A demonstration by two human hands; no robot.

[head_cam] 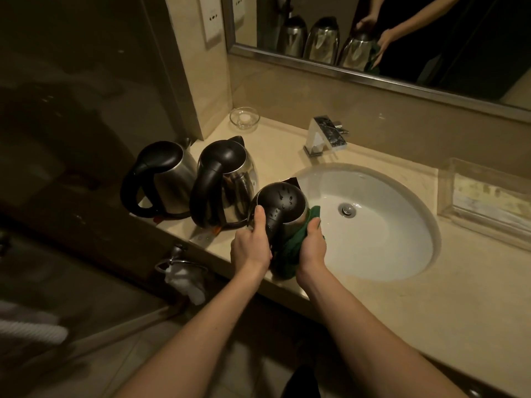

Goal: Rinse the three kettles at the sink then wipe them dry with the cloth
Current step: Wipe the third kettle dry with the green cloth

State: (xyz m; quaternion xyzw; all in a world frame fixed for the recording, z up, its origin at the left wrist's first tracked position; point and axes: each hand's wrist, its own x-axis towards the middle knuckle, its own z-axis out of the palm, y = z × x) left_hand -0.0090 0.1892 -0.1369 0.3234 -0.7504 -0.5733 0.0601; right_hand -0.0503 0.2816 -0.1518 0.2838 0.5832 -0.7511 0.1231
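Observation:
Three steel kettles with black lids and handles are on the counter left of the sink (pixel 402 196). The left kettle (pixel 169 179) and the middle kettle (pixel 230 182) stand side by side. The third kettle (pixel 283 205) is at the basin's left rim, with water drops on its black lid. My left hand (pixel 253 242) grips its handle. My right hand (pixel 313 245) presses a dark green cloth (pixel 290 248) against its right side. The cloth hides the kettle's lower body.
A square chrome tap (pixel 324 136) stands behind the basin. A small glass bowl (pixel 244 118) sits in the back left corner. A clear plastic tray (pixel 485 196) is right of the sink. A mirror (pixel 402 38) spans the wall. A towel ring (pixel 181 265) hangs below the counter edge.

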